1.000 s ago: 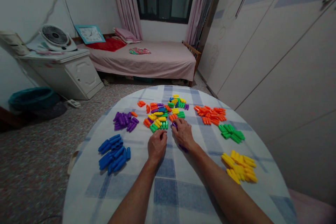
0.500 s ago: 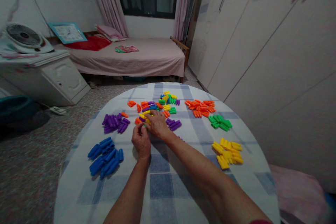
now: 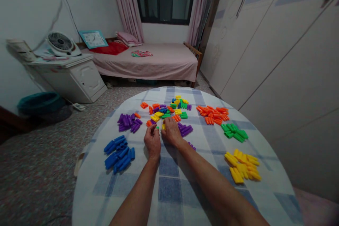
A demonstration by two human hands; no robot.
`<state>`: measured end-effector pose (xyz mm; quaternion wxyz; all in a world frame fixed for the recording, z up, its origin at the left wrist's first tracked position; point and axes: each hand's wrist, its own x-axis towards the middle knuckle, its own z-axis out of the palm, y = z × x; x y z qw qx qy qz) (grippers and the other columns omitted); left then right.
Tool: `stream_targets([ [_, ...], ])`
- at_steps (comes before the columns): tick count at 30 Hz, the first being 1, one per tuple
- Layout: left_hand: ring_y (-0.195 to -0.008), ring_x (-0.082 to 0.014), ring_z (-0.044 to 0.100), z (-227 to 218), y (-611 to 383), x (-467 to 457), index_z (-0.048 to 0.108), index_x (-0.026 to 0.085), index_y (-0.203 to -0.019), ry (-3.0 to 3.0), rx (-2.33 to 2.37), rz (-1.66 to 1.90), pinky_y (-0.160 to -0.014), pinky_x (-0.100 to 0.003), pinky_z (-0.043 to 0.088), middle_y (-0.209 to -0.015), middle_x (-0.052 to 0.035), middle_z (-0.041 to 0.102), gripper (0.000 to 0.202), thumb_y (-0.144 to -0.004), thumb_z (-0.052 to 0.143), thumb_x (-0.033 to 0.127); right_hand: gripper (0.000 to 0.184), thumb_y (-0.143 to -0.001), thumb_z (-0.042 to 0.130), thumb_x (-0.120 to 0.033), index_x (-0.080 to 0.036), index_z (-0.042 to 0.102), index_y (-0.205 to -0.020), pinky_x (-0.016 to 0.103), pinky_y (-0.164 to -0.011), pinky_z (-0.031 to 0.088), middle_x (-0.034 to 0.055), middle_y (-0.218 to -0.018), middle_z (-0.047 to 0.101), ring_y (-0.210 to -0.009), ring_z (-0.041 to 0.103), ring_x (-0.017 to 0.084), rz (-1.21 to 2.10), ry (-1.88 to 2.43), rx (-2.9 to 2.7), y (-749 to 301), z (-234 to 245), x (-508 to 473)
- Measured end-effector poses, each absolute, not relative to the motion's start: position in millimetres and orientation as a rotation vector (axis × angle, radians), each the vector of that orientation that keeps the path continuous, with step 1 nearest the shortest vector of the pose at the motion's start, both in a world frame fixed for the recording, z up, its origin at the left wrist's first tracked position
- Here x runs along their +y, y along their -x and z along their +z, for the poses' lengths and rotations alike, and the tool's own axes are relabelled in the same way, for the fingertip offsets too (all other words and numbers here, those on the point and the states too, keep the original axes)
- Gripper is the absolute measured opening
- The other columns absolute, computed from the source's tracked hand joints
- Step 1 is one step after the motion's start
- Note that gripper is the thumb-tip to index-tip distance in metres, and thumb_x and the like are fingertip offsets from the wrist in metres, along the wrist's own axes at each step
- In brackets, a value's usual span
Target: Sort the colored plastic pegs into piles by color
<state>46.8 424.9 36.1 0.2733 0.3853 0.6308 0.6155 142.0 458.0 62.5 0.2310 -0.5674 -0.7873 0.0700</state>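
Observation:
My left hand and my right hand are close together at the near edge of a mixed heap of small plastic pegs. The left fingertips pinch a small green plastic peg, and the right fingers hold a small yellow plastic peg. Both pegs are mostly hidden by my fingers. Sorted pegs lie around them: purple, blue, orange, green and yellow. More purple pegs lie just beyond my right hand.
The pegs lie on a round table with a blue-checked cloth. Beyond it stand a bed, a white cabinet with a fan, and a teal basin. Tall white wardrobe doors run along the right.
My hands have drawn together in front of the mixed heap, and each now pinches a peg. The head view has shifted slightly.

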Motion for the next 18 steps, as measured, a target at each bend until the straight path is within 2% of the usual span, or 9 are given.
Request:
stream_targets([
  [4,-0.064,-0.0105,0.058,38,-47,424,0.064,0.016,-0.099,-1.014,1.671,1.650,-0.059,-0.021,0.047,-0.080,-0.0028,0.065,0.032,-0.076,0.050,0.033,0.027,-0.076,0.044,-0.002,-0.014,0.055,-0.098,0.033,-0.088,0.040,0.0104,-0.104,0.055,-0.099,0.047,0.022,0.258,1.470,-2.159,-140,60,461],
  [10,-0.064,-0.0101,0.058,35,-47,425,0.064,0.016,-0.100,-1.025,1.654,1.653,-0.058,-0.020,0.047,-0.078,-0.0021,0.065,0.032,-0.077,0.049,0.034,0.036,-0.072,0.046,0.001,-0.014,0.056,-0.102,0.032,-0.094,0.040,0.0088,-0.106,0.055,-0.104,0.048,0.019,0.354,1.351,-2.047,-142,58,467],
  [14,-0.062,-0.0102,0.057,34,-47,426,0.064,0.015,-0.098,-1.003,1.643,1.683,-0.058,-0.020,0.046,-0.077,-0.0021,0.064,0.031,-0.076,0.051,0.033,0.033,-0.075,0.048,-0.002,-0.013,0.059,-0.105,0.032,-0.096,0.039,0.0120,-0.114,0.052,-0.108,0.046,0.021,0.289,1.447,-2.095,-144,59,468],
  [18,-0.060,-0.0101,0.056,35,-48,426,0.065,0.015,-0.096,-0.985,1.596,1.700,-0.058,-0.021,0.047,-0.077,-0.0021,0.064,0.029,-0.074,0.054,0.032,0.026,-0.086,0.045,-0.009,-0.012,0.060,-0.105,0.035,-0.094,0.039,0.0146,-0.114,0.053,-0.106,0.044,0.024,0.151,1.615,-2.217,-139,60,471],
])
